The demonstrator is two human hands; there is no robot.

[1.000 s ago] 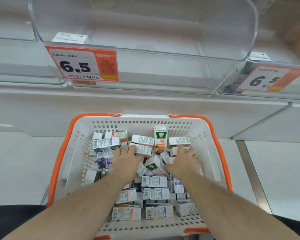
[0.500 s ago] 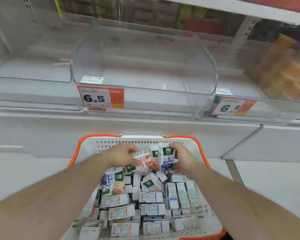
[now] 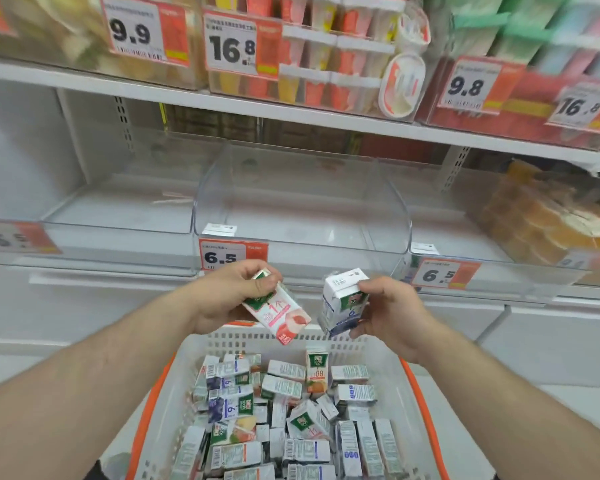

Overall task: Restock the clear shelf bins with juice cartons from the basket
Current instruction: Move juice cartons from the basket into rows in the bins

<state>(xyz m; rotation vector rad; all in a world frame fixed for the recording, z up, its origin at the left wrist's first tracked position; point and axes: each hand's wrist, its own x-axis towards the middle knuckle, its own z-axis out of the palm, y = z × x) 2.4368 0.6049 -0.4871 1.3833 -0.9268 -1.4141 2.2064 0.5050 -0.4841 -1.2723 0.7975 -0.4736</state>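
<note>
While looking at shelf [image 3: 291,124] level: clear shelf bins [image 3: 302,216] sitting bare in the middle and at left, nothing stocked in them as far as visible, so judging restock barely started. Right-hand bin [image 3: 541,230] blurred, holding orange packs, contents unclear. Sitting below, white basket [image 3: 291,341] with orange rim, heaped with juice cartons [image 3: 284,420] lying every which way, so nearly all of the load waiting to be moved. Hanging on the bin fronts, 6.5 price tags [image 3: 231,256]. Hovering above the basket's far rim and just short of the middle bin front: left hand [image 3: 227,299] gripping a pink-and-white carton [image 3: 278,315], tilted, bottom end pointing down and right, fingers curled round its top; right hand [image 3: 388,310] clamping a blue-and-white carton [image 3: 342,303], near upright, thumb on the near face. Forearms reaching forward, converging. Cartons near each other, not touching.
</note>
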